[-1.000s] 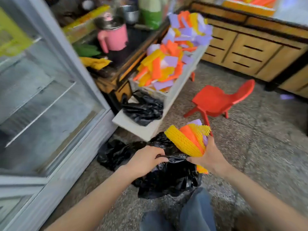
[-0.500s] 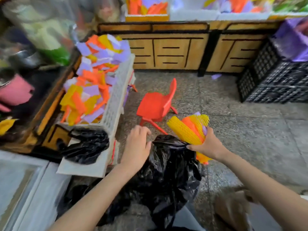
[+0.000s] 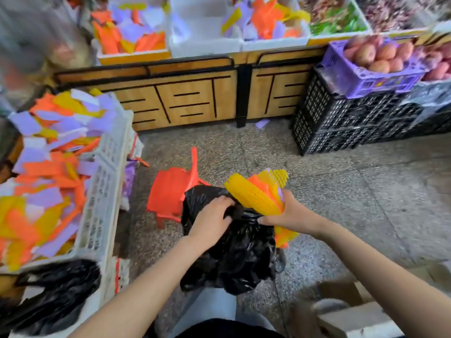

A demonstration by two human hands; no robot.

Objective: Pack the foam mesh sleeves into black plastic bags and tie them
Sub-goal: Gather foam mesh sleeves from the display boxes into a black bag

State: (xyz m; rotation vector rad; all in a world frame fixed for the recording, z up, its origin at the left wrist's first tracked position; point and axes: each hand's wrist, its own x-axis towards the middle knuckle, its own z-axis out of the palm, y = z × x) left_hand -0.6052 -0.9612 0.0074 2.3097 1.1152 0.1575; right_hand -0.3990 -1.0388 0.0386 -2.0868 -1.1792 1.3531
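Gripping the black bag [image 3: 234,254] at its mouth, your L hand [image 3: 211,223] curls into the plastic. R hand [image 3: 291,213] clutches 1 bunch of foam mesh sleeves [image 3: 253,195], yellow/orange/purple, touching the bag's top; sleeve no. unclear. 1 white crate [image 3: 102,186] of sleeves at left, 1 red chair [image 3: 168,189] behind.

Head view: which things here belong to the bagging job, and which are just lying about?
In the job: black bag, gripped by the left hand; bunch of mesh sleeves, held by the right hand; white crate of loose sleeves; spare black bags.
Lying about: red chair; purple fruit crate; black crates.
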